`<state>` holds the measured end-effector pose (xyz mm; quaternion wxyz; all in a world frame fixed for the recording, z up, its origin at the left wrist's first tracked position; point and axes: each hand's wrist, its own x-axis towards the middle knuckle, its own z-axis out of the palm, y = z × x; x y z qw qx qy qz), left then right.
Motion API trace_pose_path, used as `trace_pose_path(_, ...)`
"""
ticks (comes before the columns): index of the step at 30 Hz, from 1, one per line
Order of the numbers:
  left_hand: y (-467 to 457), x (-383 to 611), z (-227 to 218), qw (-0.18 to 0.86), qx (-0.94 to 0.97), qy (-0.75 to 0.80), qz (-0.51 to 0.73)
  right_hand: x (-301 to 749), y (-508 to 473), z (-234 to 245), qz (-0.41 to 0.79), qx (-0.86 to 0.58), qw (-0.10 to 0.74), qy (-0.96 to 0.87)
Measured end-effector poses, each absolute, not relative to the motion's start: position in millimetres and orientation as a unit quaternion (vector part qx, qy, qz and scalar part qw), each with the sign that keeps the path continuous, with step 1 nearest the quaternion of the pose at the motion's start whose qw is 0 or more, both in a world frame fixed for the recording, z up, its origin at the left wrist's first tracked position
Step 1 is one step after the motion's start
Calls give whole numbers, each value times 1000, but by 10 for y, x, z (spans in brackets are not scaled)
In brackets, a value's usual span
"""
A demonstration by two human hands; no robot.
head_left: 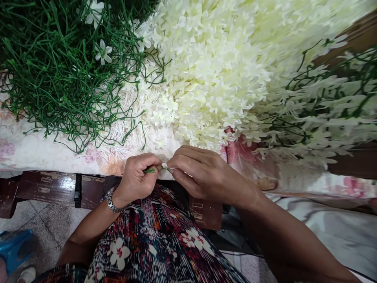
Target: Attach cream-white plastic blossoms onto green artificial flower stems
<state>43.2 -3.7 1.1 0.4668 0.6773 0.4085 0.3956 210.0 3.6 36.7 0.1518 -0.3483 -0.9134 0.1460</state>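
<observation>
My left hand [138, 175] is closed around a green plastic stem [149, 171], whose tip pokes out between the fingers. Thumb and fingers of my right hand [203, 171] are pinched at a small white artificial flower piece [164, 166] between the two hands. The fingertips almost meet there, and they hide where stem and flower piece touch. Just beyond lies a large heap of loose cream-white artificial flowers [212, 70]. Left of it spreads a tangled pile of green plastic stems [64, 78], with thin white strands [129, 100] between the heaps.
Sprays of green stems with white flowers [318, 106] lie at the right. A floral cloth [32, 145] covers the table, above dark brown wood [50, 188] with a hanging black buckle strap [77, 192]. On the floor at lower left stands a blue stool [17, 247].
</observation>
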Motion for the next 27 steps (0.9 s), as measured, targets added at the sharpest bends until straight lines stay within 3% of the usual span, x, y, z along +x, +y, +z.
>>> trace_pose_path(20,-38,462,0,452,648,445,422,1995,44,318,108,-380,183,-900)
trace_pose_path(27,-48,425,9,532,581,449,422,2007,54,375,131,-394,202,-887)
